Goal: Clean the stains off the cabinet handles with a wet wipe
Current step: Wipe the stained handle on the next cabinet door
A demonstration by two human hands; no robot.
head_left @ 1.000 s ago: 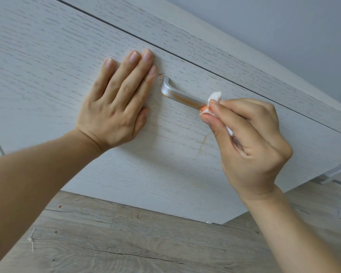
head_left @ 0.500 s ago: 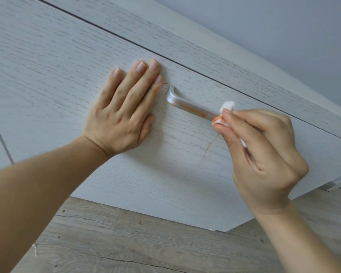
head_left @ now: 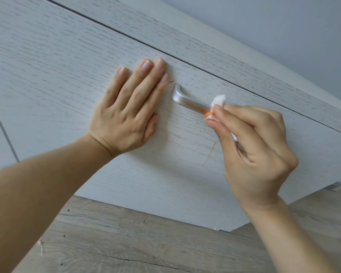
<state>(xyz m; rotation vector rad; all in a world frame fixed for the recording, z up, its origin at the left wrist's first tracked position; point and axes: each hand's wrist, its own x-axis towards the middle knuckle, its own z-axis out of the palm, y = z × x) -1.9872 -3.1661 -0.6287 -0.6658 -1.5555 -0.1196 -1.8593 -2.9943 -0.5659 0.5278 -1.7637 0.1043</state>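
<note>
A silver handle (head_left: 187,100) with an orange smear along its lower edge is fixed to a pale wood-grain cabinet front (head_left: 67,62). My right hand (head_left: 258,146) pinches a white wet wipe (head_left: 218,101), stained orange at its lower fold, around the handle; the handle's right part is hidden behind the wipe and fingers. My left hand (head_left: 132,109) lies flat on the cabinet front just left of the handle, fingers straight.
A thin orange streak (head_left: 212,149) runs down the cabinet front below the handle, and a small orange spot (head_left: 171,81) sits by its left end. Grey wood-look floor (head_left: 126,243) lies below the cabinet. A grey wall (head_left: 283,26) is above.
The view has shifted, so both hands and the handle sit further right and lower in frame. My right hand keeps the wipe pinched on the handle; the left hand stays flat.
</note>
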